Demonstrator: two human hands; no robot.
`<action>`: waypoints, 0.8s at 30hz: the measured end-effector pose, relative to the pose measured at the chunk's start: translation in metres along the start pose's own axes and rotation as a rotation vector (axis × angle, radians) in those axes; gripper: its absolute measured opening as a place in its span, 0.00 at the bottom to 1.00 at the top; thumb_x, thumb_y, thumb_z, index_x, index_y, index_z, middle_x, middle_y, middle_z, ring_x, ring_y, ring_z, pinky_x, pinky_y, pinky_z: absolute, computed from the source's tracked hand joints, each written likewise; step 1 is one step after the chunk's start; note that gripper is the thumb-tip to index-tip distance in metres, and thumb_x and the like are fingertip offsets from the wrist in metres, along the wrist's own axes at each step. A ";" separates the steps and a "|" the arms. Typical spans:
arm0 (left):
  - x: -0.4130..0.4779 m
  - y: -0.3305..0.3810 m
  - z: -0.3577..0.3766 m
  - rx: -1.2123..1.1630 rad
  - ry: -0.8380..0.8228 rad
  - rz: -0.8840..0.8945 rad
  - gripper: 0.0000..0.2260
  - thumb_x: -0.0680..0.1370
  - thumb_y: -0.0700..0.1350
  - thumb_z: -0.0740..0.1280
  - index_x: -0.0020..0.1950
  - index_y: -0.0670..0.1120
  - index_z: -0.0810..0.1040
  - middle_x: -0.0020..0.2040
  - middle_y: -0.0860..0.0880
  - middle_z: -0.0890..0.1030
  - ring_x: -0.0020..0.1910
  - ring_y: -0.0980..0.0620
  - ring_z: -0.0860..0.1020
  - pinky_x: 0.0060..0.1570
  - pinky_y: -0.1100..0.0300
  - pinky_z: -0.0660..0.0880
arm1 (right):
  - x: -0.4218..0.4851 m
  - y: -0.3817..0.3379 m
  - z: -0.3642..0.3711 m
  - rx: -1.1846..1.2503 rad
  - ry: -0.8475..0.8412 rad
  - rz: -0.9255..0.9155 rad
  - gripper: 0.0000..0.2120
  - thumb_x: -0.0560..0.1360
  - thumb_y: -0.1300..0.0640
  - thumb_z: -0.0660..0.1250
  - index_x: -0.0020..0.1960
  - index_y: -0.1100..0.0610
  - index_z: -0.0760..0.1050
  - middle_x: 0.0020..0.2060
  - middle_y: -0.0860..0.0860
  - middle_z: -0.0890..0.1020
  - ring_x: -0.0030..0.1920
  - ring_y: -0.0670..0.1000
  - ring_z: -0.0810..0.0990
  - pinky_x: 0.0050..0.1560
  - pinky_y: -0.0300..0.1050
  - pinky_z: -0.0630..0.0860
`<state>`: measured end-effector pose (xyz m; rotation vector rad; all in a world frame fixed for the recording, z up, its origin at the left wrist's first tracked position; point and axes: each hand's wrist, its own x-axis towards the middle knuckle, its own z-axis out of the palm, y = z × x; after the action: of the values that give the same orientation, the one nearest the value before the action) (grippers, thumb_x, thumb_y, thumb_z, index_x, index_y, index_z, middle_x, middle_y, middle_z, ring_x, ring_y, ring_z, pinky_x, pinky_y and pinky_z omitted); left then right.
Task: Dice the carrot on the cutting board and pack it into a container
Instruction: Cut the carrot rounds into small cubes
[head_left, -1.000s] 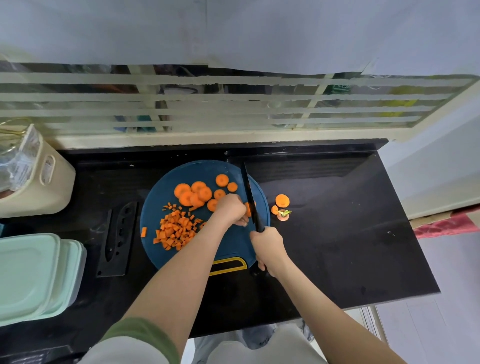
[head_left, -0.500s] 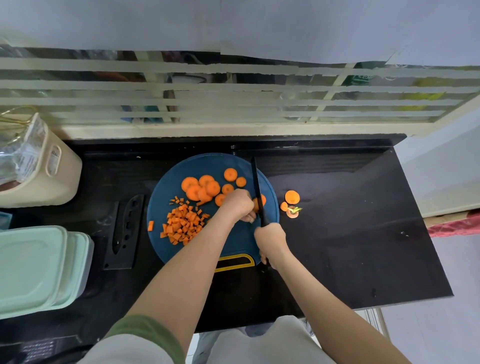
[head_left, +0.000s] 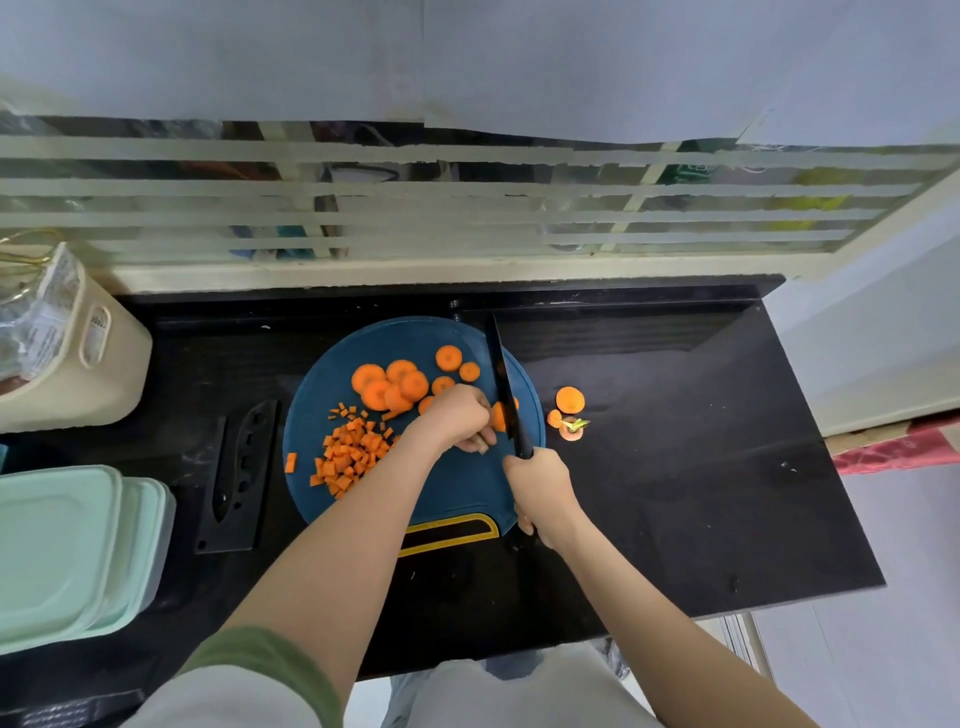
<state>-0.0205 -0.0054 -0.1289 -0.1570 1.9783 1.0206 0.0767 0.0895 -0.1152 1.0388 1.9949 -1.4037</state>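
Right grip (head_left: 540, 488): clenched round the handle of a black knife (head_left: 501, 379), blade pointing toward the worktop's far edge, tip at the board's far rim.
Left grip (head_left: 460, 418): fingers curled, holding a carrot slice (head_left: 500, 415) against the blade's left face.
Cutting board (head_left: 467, 483): round, blue, mid-worktop (head_left: 701, 467), nearer the far edge.
Carrot rounds (head_left: 395, 384): about 8, some overlapping, on the board's far half, left of the blade.
Diced carrot (head_left: 348, 457): a heap on the board's left side, 1 cube at the rim.
Stray rounds (head_left: 570, 400): 2 rounds and a stem end on the worktop just right of the board.
Sheath (head_left: 236, 483): black, flat, just left of the board.
Containers (head_left: 67, 545): mint lids on, stacked at the worktop's left edge.
Basket (head_left: 78, 374): cream, far left corner.
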 end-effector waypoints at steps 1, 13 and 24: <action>0.000 -0.001 -0.001 0.016 -0.013 -0.003 0.08 0.79 0.35 0.58 0.47 0.41 0.75 0.40 0.43 0.82 0.33 0.51 0.79 0.33 0.61 0.77 | -0.001 0.001 0.001 -0.011 -0.005 -0.011 0.07 0.78 0.58 0.58 0.41 0.55 0.69 0.32 0.53 0.70 0.27 0.49 0.67 0.26 0.41 0.66; -0.005 -0.011 0.004 -0.049 0.045 0.029 0.05 0.80 0.40 0.57 0.50 0.43 0.72 0.37 0.46 0.79 0.33 0.52 0.77 0.34 0.62 0.75 | -0.005 0.006 0.001 -0.016 0.061 -0.055 0.09 0.79 0.58 0.60 0.40 0.54 0.69 0.33 0.53 0.72 0.30 0.49 0.70 0.34 0.45 0.71; -0.005 0.002 0.021 0.186 0.193 0.064 0.18 0.76 0.49 0.64 0.61 0.43 0.65 0.45 0.44 0.78 0.40 0.46 0.79 0.36 0.55 0.80 | -0.002 0.003 -0.014 0.102 0.057 -0.070 0.08 0.77 0.60 0.59 0.38 0.56 0.66 0.27 0.52 0.66 0.24 0.49 0.62 0.27 0.42 0.62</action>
<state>-0.0053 0.0093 -0.1297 -0.0937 2.2548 0.8827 0.0811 0.1021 -0.1108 1.0730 2.0371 -1.5430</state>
